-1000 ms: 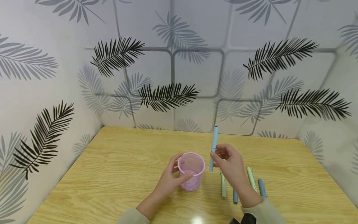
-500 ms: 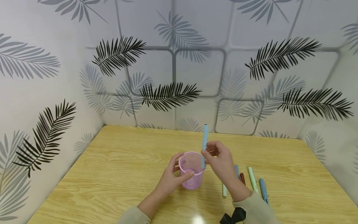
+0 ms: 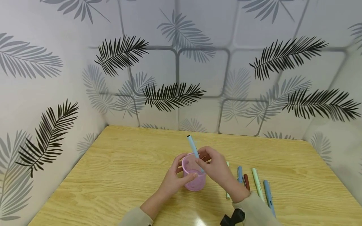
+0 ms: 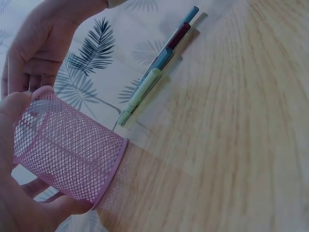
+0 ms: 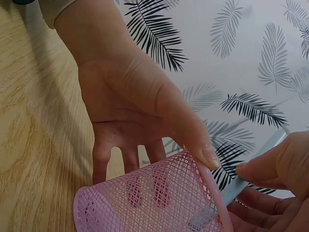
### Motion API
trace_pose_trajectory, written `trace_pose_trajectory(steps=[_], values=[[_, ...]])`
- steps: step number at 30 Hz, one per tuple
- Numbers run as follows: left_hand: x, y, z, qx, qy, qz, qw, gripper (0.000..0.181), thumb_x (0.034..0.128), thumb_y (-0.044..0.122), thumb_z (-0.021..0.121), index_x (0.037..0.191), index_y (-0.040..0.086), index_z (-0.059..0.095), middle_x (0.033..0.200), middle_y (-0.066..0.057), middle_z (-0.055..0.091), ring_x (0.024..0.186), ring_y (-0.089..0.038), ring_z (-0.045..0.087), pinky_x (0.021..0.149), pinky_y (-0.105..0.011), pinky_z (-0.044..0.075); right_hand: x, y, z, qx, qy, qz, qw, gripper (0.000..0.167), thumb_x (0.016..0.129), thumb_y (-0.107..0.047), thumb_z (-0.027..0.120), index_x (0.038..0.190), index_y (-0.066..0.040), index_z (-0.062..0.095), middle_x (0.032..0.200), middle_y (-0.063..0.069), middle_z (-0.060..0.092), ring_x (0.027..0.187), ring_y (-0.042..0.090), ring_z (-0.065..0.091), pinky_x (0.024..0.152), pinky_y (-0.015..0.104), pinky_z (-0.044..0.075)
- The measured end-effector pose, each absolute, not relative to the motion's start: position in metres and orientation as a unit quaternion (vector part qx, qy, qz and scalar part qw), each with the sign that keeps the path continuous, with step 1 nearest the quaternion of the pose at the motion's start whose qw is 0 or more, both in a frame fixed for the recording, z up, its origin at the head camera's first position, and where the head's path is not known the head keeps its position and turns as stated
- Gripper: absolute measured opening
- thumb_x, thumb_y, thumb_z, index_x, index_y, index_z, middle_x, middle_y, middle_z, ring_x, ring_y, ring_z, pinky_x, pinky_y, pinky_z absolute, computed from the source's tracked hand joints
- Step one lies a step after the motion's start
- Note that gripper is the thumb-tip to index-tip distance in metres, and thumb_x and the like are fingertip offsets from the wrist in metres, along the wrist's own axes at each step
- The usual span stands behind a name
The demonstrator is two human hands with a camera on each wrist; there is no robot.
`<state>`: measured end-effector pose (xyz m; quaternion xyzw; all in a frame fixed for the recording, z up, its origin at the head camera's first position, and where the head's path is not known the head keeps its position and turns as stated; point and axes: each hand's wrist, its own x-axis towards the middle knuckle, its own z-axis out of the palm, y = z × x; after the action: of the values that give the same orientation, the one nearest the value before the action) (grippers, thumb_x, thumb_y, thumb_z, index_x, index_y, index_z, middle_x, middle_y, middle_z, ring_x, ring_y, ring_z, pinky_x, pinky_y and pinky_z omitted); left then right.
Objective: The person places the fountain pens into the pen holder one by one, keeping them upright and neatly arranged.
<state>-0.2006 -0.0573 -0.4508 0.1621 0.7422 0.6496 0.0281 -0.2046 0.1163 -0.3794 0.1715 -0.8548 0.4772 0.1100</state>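
Observation:
A pink mesh pen holder (image 3: 195, 185) stands upright on the wooden table. My left hand (image 3: 174, 180) grips its left side, with the thumb over the near part of the rim. My right hand (image 3: 217, 168) pinches a light blue pen (image 3: 192, 145) at the holder's right rim. That pen leans, its top end up and to the left, its lower end inside the holder; the right wrist view shows this pen end (image 5: 202, 221) through the mesh. In the left wrist view the pen is hidden or too faint to make out.
Right of the holder several pens lie on the table (image 3: 135, 150): a pale green pen (image 3: 227, 194) partly behind my right hand, a blue pen (image 3: 239, 173), a dark red pen (image 3: 246, 182), a light green pen (image 3: 257, 183) and another blue pen (image 3: 269, 196). A patterned wall (image 3: 198, 75) stands behind.
My right hand has moved left with the light blue pen, whose lower end has gone into the holder. The pen has tipped over to the left. The left hand keeps its grip.

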Motion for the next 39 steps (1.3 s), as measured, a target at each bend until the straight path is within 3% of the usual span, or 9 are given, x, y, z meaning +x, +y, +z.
trace_pose_trajectory(steps=[9,18,31,39], values=[[-0.201,-0.057,-0.450,0.149,0.742,0.653,0.032,0.075,0.0807,0.031,0.073,0.142,0.026,0.030,0.129,-0.010,0.043,0.118,-0.035,0.045,0.084,-0.043,0.047,-0.203,0.116,-0.384,0.199,-0.868,0.444,0.103,0.016,0.080,0.002,0.070,0.093,-0.005,0.063,0.080,-0.002,0.060,0.074,0.012,0.059,0.066,0.027,0.052],[-0.202,-0.057,-0.449,0.143,0.749,0.646,0.029,0.074,0.0799,0.033,0.073,0.141,0.028,0.031,0.129,-0.011,0.044,0.116,-0.033,0.046,0.084,-0.043,0.047,-0.199,0.120,-0.380,0.190,-0.855,0.460,0.143,0.017,0.081,0.001,0.069,0.096,-0.004,0.063,0.082,0.000,0.061,0.075,0.014,0.059,0.064,0.025,0.051],[-0.204,-0.056,-0.450,0.155,0.744,0.650,0.022,0.074,0.0806,0.022,0.074,0.141,0.013,0.032,0.128,-0.018,0.045,0.114,-0.042,0.047,0.082,-0.044,0.048,-0.197,0.136,-0.386,0.167,-0.851,0.466,0.175,0.015,0.082,-0.001,0.069,0.095,-0.004,0.064,0.080,0.000,0.062,0.073,0.014,0.059,0.061,0.025,0.051],[-0.203,-0.056,-0.450,0.148,0.748,0.647,0.024,0.072,0.0792,0.029,0.075,0.139,0.024,0.034,0.128,-0.014,0.045,0.115,-0.036,0.048,0.080,-0.040,0.049,-0.192,0.149,-0.391,0.146,-0.854,0.469,0.172,0.015,0.082,-0.001,0.069,0.095,-0.005,0.064,0.081,0.000,0.063,0.074,0.016,0.060,0.062,0.025,0.051]])
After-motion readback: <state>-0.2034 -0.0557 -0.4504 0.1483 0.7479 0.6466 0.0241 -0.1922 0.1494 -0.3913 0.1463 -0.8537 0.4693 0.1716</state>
